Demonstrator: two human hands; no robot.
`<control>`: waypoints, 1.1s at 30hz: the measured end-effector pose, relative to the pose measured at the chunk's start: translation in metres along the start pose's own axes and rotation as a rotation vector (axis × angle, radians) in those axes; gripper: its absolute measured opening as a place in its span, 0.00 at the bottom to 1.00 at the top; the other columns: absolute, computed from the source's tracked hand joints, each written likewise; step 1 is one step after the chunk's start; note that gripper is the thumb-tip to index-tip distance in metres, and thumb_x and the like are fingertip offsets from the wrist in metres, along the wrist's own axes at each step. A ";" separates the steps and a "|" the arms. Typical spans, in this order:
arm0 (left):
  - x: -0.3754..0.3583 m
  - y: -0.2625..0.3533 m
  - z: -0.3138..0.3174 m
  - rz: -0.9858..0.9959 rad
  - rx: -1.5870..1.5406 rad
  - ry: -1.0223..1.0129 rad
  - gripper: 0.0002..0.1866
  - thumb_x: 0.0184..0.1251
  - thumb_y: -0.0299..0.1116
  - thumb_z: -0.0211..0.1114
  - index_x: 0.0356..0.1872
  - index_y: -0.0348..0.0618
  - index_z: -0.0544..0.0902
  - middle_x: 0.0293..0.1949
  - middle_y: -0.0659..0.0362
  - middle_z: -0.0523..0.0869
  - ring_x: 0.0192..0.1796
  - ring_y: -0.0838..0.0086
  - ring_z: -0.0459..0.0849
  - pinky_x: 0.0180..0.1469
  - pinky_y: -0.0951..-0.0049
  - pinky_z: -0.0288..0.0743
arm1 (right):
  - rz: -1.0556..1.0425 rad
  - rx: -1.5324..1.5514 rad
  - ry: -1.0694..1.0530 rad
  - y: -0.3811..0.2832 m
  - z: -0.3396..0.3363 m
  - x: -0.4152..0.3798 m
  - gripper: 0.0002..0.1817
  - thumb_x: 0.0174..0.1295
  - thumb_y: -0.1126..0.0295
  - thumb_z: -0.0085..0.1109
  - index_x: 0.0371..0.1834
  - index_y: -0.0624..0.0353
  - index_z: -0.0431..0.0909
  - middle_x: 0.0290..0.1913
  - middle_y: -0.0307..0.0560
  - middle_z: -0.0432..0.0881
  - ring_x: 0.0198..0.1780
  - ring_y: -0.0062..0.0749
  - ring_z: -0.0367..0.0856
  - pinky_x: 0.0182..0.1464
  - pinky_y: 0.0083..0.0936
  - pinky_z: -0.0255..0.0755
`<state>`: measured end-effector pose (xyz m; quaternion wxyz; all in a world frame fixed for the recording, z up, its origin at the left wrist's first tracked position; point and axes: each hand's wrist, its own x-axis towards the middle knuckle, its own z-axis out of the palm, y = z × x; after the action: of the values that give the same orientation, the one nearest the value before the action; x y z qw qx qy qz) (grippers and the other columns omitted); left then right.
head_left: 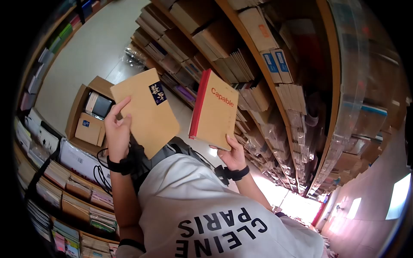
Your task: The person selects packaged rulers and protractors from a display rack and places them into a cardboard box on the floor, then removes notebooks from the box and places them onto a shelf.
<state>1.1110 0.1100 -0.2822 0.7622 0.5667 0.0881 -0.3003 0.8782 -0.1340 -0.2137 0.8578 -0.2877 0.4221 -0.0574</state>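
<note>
My left hand [118, 129] grips a tan notebook [148, 116] by its left edge, thumb on the cover. That notebook has rounded corners and a small dark blue label with gold characters near its top right. In my right hand [233, 153] is a thicker notebook [217, 109] with a red spine and the word "Capable" in red on its tan cover. My fingers hold its lower right corner, with some of them hidden behind it. The two notebooks are raised side by side in front of me, apart from each other.
An open cardboard box [74, 112] on the left holds more notebooks, one with a similar blue label. Tall wooden shelves [275, 92] packed with paper goods rise on the right. More stocked shelves [64, 189] line the left. Pale floor [92, 47] shows at the upper left.
</note>
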 end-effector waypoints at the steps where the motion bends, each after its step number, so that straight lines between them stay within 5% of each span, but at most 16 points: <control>1: 0.002 -0.001 -0.002 0.039 0.024 0.009 0.22 0.59 0.12 0.50 0.56 0.30 0.74 0.51 0.51 0.79 0.46 0.74 0.82 0.49 0.80 0.74 | 0.008 0.042 0.013 0.007 -0.006 -0.003 0.21 0.68 0.69 0.45 0.64 0.59 0.61 0.56 0.57 0.74 0.45 0.55 0.79 0.26 0.16 0.72; 16: 0.003 0.003 0.032 0.023 0.156 -0.092 0.24 0.51 0.12 0.51 0.54 0.30 0.77 0.49 0.52 0.81 0.46 0.75 0.80 0.49 0.80 0.72 | -0.161 0.562 0.416 -0.001 -0.040 -0.084 0.20 0.64 0.71 0.53 0.60 0.56 0.66 0.63 0.52 0.66 0.64 0.50 0.64 0.33 0.14 0.73; 33: -0.007 0.009 0.063 0.007 0.263 -0.241 0.24 0.51 0.12 0.50 0.52 0.32 0.79 0.48 0.54 0.81 0.43 0.78 0.79 0.43 0.83 0.72 | -0.543 0.586 0.311 -0.021 -0.132 -0.073 0.21 0.65 0.69 0.53 0.60 0.59 0.65 0.58 0.56 0.72 0.55 0.54 0.74 0.32 0.18 0.76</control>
<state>1.0978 0.0560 -0.2498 0.6875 0.6218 -0.0460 -0.3723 0.7346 -0.1848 -0.2148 0.7833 -0.1202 0.4210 -0.4412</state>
